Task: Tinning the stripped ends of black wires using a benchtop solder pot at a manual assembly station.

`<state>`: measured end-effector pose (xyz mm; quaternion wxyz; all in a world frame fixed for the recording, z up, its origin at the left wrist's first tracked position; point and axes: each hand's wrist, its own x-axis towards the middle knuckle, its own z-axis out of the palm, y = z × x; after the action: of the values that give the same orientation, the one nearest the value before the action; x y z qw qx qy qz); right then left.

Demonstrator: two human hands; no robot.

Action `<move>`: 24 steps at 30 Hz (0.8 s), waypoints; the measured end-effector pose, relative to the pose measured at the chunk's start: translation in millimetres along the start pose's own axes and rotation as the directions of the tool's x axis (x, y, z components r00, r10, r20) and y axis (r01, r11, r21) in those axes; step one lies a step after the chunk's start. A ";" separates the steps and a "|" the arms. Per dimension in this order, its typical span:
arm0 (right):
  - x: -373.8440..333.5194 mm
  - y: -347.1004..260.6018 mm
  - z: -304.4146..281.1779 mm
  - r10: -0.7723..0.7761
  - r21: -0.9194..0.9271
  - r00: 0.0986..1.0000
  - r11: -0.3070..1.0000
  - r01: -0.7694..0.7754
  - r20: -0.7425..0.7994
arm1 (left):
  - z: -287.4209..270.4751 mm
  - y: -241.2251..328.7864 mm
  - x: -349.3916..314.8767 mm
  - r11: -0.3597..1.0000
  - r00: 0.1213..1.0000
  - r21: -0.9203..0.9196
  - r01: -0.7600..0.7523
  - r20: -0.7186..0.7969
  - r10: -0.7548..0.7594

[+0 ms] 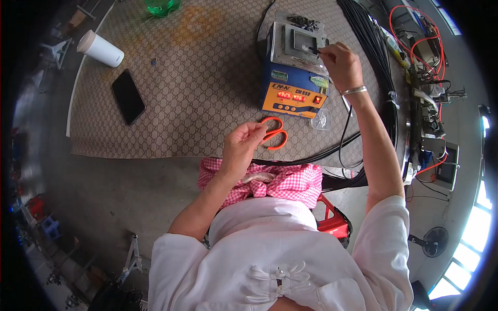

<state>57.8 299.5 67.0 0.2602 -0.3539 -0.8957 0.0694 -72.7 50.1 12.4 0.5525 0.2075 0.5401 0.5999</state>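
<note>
My right hand (342,65) is closed in a pinch on a small black piece (314,50), its tip over the square metal basin of a solder pot (294,98). The pot is a blue box with an orange front panel and a lit red display. My left hand (243,146) is raised near the table's front edge, thumb and fingers pressed together. What it holds, if anything, cannot be made out. Orange-handled scissors (282,141) lie beside and partly behind its fingertips, with their blades hidden. Small dark pieces (303,22) lie in a heap on the pot's far ledge.
A round clear lid (321,119) sits by the pot's front right corner. Bundled black cables (381,62) run along the table's right side and front edge. Further left lie a phone (128,97) and a white tumbler (101,48). A green container (162,6) stands at the far edge.
</note>
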 end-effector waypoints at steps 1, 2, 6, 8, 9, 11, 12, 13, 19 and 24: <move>-1.1 0.2 -1.0 0.029 0.057 1.000 0.998 -0.029 -0.001 | 0.3 0.4 -0.3 1.000 1.000 0.000 -0.003 -0.001 0.003; -2.6 0.2 -2.4 0.058 0.114 0.998 0.992 -0.057 -0.001 | 0.4 0.5 -0.5 1.000 1.000 0.003 0.002 -0.002 -0.002; -8.5 -2.7 -7.6 0.219 0.289 0.974 0.930 -0.227 0.060 | 1.6 1.6 -1.1 0.999 1.000 0.040 0.022 0.004 -0.022; -10.3 -6.7 -12.6 0.320 0.395 0.933 0.845 -0.359 0.164 | 2.4 1.9 -1.5 0.999 1.000 0.047 0.022 0.014 -0.023; -11.3 -9.0 -15.7 0.362 0.440 0.906 0.792 -0.423 0.219 | 2.3 1.1 -1.5 0.999 1.000 0.038 0.018 0.022 -0.019; -17.6 -14.0 -24.4 0.361 0.653 0.870 0.576 -0.491 0.336 | 2.1 -0.5 -1.1 0.999 0.999 0.029 0.014 0.034 -0.015; -22.1 -16.5 -28.5 0.346 0.733 0.853 0.444 -0.515 0.390 | 1.8 -1.1 -0.5 0.999 0.999 0.030 0.014 0.038 -0.015; -27.3 -18.6 -31.3 0.324 0.775 0.847 0.355 -0.522 0.422 | 2.0 -1.5 0.0 0.999 0.999 0.031 0.014 0.044 -0.015; -62.4 -40.4 -41.5 0.236 0.858 0.832 -0.018 -0.513 0.502 | 18.1 8.7 -4.4 0.998 0.998 -0.038 -0.041 0.043 0.043; -88.6 -58.1 -41.2 0.268 0.882 0.846 -0.036 -0.469 0.461 | 37.9 34.3 -2.6 0.985 0.983 -0.098 -0.142 0.099 0.151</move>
<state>98.7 194.6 83.2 0.3302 -0.3045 -0.4969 0.7425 -55.0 70.3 55.9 0.5436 0.2532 0.4656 0.6509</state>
